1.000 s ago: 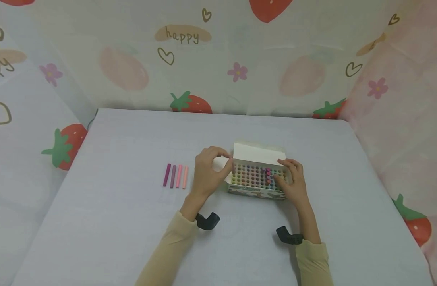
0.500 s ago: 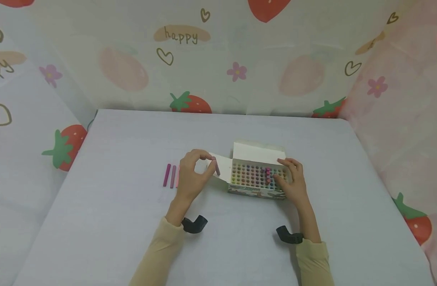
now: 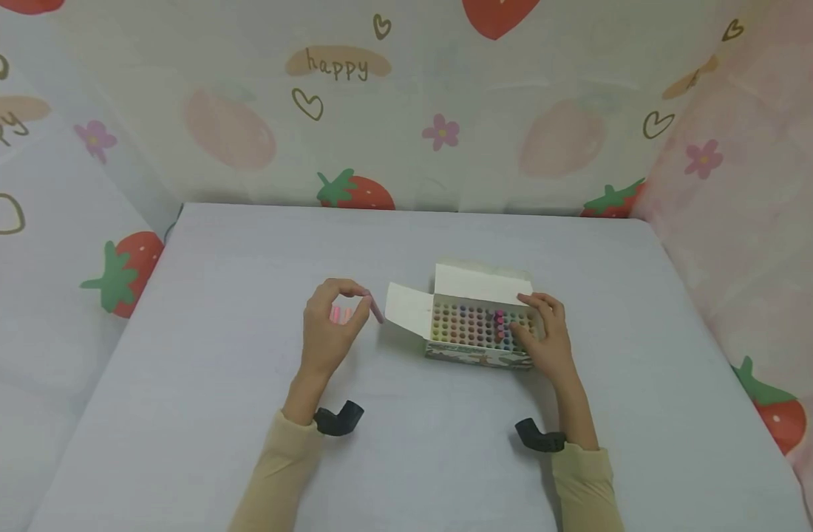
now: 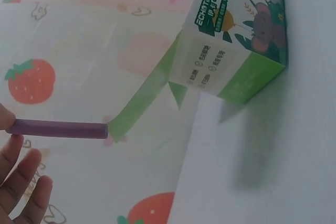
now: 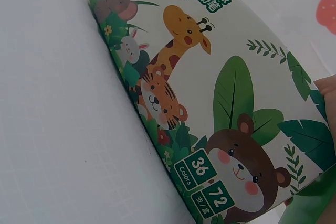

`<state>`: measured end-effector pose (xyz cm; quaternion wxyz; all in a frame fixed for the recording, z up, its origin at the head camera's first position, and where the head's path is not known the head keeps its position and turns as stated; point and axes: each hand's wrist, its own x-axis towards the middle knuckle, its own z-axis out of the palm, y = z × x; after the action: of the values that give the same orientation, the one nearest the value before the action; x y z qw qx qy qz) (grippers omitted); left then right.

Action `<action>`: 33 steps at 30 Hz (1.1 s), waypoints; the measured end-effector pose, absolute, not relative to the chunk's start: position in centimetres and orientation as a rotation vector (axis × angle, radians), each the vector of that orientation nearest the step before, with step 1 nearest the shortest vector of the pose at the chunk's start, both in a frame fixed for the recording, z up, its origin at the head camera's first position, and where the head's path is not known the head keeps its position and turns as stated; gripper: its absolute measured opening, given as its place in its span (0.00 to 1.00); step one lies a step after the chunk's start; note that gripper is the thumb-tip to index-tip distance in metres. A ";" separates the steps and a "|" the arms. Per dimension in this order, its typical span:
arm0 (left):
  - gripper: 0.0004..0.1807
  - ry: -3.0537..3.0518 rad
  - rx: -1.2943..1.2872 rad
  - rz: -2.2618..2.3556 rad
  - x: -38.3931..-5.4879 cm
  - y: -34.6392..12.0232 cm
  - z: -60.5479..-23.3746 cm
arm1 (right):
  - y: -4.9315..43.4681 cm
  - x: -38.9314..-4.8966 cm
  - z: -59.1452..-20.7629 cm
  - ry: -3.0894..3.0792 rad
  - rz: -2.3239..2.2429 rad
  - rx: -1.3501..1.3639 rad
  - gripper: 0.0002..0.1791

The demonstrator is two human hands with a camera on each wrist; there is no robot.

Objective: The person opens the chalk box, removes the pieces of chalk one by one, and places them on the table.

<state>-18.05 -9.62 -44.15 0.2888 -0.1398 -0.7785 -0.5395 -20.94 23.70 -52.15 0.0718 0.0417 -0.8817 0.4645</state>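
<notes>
My left hand [image 3: 327, 332] pinches a purple chalk stick [image 4: 58, 129] by one end, between thumb and forefinger, left of the box's side flap. The other fingers are spread below it in the left wrist view. The chalk box [image 3: 476, 356] is open, its top full of upright chalk ends in many colours, several magenta and pink ones standing higher. My right hand [image 3: 546, 340] grips the box's right end, thumb over the chalks and a fingertip near the back lid. Pink chalk sticks [image 3: 336, 315] lie on the table, partly hidden behind my left hand.
The box's white back lid [image 3: 482, 282] stands raised and its left side flap [image 3: 408, 310] sticks out toward my left hand. All this lies on a white-covered table [image 3: 213, 295]. A strawberry-patterned curtain [image 3: 480, 96] hangs behind it and at both sides.
My left hand has moved from the box's left edge leftward, carrying the purple chalk stick clear of the box to near the chalks on the table. My right hand stays at the box.
</notes>
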 end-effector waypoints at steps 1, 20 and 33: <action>0.05 -2.081 -0.371 -1.435 -18.0 -9.8 -44.1 | 23.7 -20.9 -52.1 -2.650 1.394 0.127 0.27; 0.05 -2.152 -0.228 -1.346 -19.0 -14.9 -49.3 | 23.7 -21.0 -52.2 -2.643 1.396 0.132 0.27; 0.07 -2.507 0.013 -1.063 -19.0 -18.9 -48.4 | 23.7 -21.0 -52.2 -2.640 1.393 0.131 0.26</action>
<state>-19.02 -18.86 -48.43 0.2078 0.0048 -0.9006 -0.3819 -21.02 23.69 -52.24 0.0767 0.0436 -0.8810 0.4648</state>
